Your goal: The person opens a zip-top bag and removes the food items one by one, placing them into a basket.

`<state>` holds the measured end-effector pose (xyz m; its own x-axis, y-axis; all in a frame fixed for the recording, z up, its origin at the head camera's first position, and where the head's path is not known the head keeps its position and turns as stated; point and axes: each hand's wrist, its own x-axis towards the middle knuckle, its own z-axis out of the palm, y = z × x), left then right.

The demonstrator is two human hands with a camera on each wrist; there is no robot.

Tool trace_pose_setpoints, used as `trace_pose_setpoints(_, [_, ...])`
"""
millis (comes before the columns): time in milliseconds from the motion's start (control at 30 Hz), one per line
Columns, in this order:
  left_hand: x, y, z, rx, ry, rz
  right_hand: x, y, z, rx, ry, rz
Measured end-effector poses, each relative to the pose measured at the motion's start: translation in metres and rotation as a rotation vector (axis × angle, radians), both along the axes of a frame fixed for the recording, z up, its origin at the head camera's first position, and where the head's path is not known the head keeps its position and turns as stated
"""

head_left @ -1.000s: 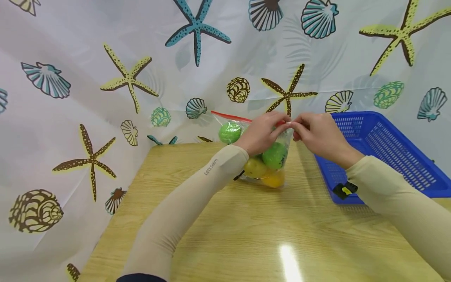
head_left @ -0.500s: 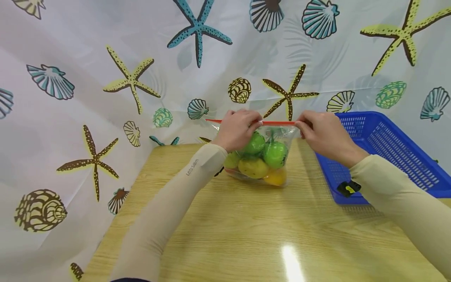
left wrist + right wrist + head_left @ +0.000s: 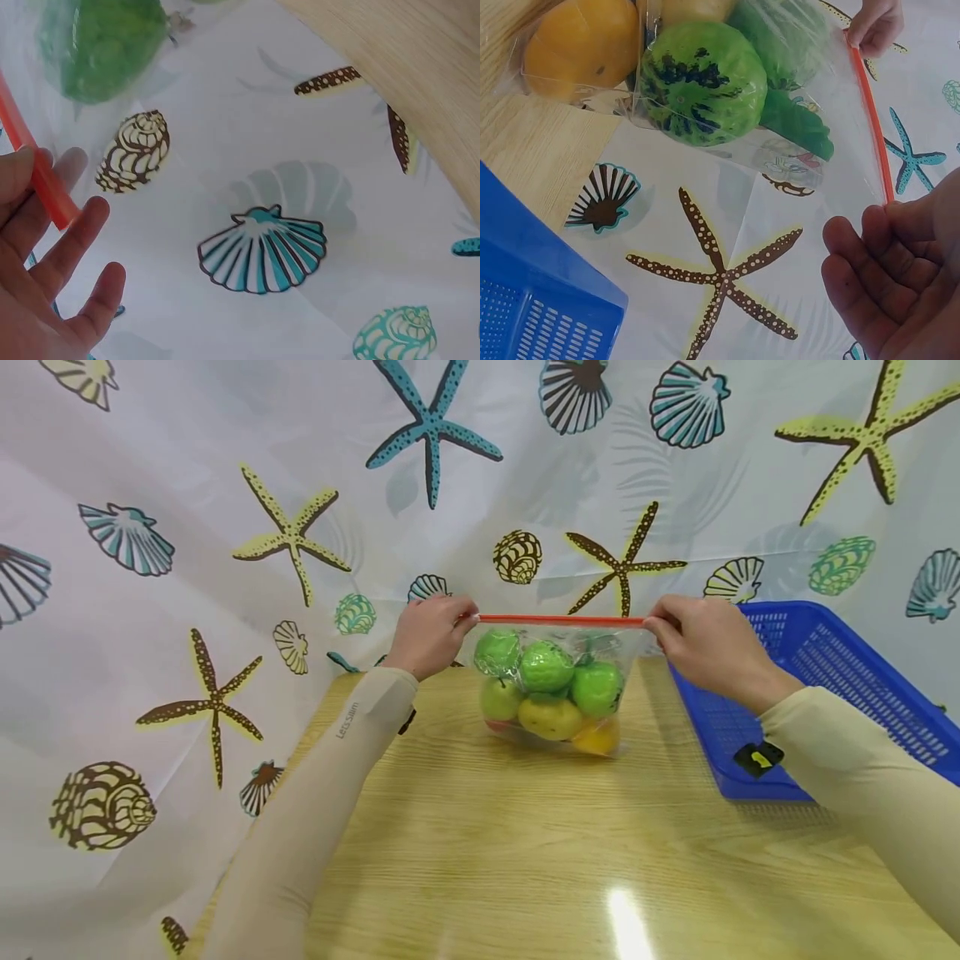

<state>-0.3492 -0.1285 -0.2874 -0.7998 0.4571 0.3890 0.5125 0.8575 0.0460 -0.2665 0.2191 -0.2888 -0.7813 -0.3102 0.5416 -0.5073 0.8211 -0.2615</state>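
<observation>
A clear zip bag point(image 3: 633, 647) with a red strip point(image 3: 558, 620) along its top stands upright on the table, filled with fruit and vegetables. Inside are several round green ones point(image 3: 547, 667), a yellow one point(image 3: 551, 718) and an orange one point(image 3: 597, 737). At the strip's left end my left hand point(image 3: 429, 635) pinches it between thumb and fingers. My right hand point(image 3: 712, 647) pinches the other end, so the strip stretches straight between them. In the right wrist view, a green fruit with dark marks point(image 3: 705, 86) shows through the plastic.
A blue perforated basket point(image 3: 862, 677) stands on the wooden table point(image 3: 510, 835) at the right, beneath and beyond my right forearm. Behind the table hangs a white cloth point(image 3: 465, 527) printed with starfish and shells.
My left hand has slid left along the red strip, from beside my right hand to the strip's far left end. The right hand keeps its pinch on the right corner.
</observation>
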Motion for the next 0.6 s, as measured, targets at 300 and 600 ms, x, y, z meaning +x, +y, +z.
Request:
trace_pose_setpoints(300, [0.000, -0.020, -0.008, 0.072, 0.014, 0.026, -0.003, 0.005, 0.002, 0.021, 0.011, -0.015])
trace_pose_setpoints(600, [0.013, -0.014, -0.042, 0.477, -0.253, 0.006, -0.006, 0.007, 0.001, 0.010, -0.002, -0.048])
